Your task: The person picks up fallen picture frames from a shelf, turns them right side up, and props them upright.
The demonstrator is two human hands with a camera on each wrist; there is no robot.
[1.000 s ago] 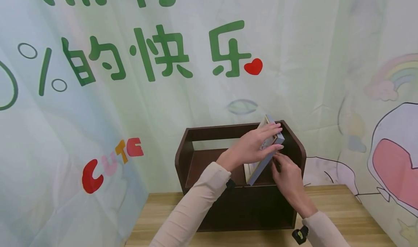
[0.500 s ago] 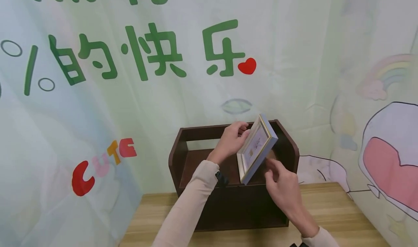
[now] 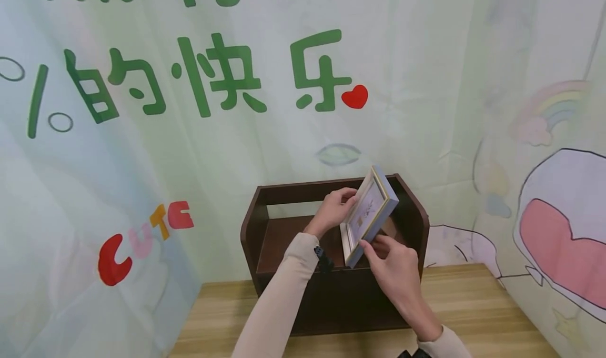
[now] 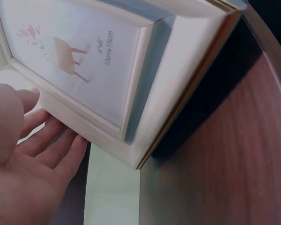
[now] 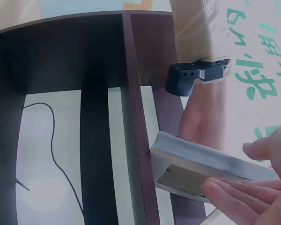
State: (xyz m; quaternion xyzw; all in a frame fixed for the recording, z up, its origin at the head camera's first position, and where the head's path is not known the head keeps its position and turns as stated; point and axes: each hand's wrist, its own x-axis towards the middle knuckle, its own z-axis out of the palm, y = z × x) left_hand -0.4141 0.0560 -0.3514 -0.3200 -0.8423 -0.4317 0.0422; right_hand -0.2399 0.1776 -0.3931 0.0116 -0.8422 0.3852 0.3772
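A picture frame with a pale blue side, cream inner border and a chair picture leans at a slant on the upper shelf of a dark brown wooden rack. My left hand holds its left edge, thumb toward the picture; in the left wrist view the other fingers pass behind the border. At the lower right side, my right hand pinches the frame, thumb on the blue side and fingers behind. The right wrist view shows the frame's hollow back with fingertips against it.
The rack stands on a light wood table. Its raised side panels flank the frame, and a rail runs along the back. A printed cloth hangs behind. A black cable shows through the rack's lower opening.
My left hand has moved from over the frame's upper right side to its left edge. My right hand has moved in to grip the lower right side. The picture has turned more into view.
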